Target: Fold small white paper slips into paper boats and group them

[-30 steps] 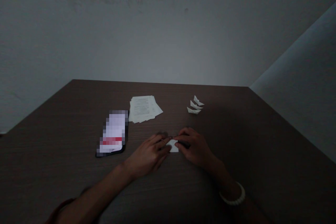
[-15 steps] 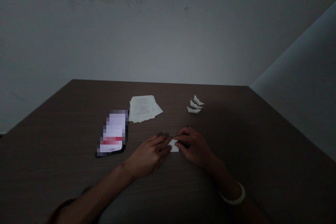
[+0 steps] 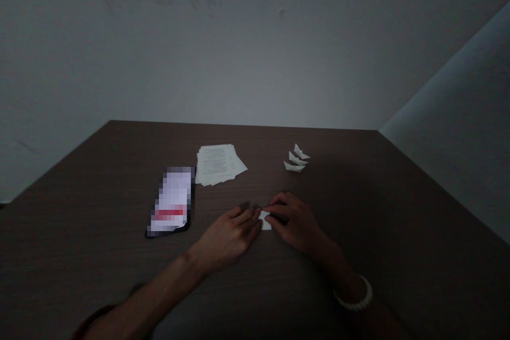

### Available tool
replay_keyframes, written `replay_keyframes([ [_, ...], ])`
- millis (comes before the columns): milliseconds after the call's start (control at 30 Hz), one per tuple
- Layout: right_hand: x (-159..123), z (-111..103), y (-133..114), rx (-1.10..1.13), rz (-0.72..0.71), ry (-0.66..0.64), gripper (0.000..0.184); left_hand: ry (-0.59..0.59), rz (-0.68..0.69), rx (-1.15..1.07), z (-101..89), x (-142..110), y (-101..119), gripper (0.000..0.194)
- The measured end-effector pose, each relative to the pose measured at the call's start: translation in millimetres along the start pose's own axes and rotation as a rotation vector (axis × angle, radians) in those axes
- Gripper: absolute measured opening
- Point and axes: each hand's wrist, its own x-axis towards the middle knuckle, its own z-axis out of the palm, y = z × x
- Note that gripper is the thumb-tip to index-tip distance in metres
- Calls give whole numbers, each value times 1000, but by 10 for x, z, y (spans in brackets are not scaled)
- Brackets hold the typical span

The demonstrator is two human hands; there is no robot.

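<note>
Both hands — left [image 3: 230, 238], right [image 3: 298, 226] — press a small paper piece [image 3: 265, 221] between their fingertips on the bench [image 3: 247, 297]. It looks light, thin and easily creased, best held by its edges; 3 paper boats [image 3: 295, 167] sit beyond the right.

A lit phone [image 3: 172, 196] lies on the table [image 3: 119, 170].

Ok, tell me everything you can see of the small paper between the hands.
The small paper is white, faintly marked, with a straight near edge, low on the dark brown table. The left hand covers its left part; the right hand's fingertips meet its right side. Its full outline is hidden.
</note>
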Motion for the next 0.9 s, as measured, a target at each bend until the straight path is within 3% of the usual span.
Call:
replay_keyframes([
  [433,-11,27,34,18,-22,4,21,-17,37,118,-33,11,30,24],
  [767,-9,24,25,-10,-21,16,19,33,-108,0,15,-41,5,28],
  [900,-11,16,10,-17,-19,21,18,37,-95,-20,22,-52,-2,29],
])
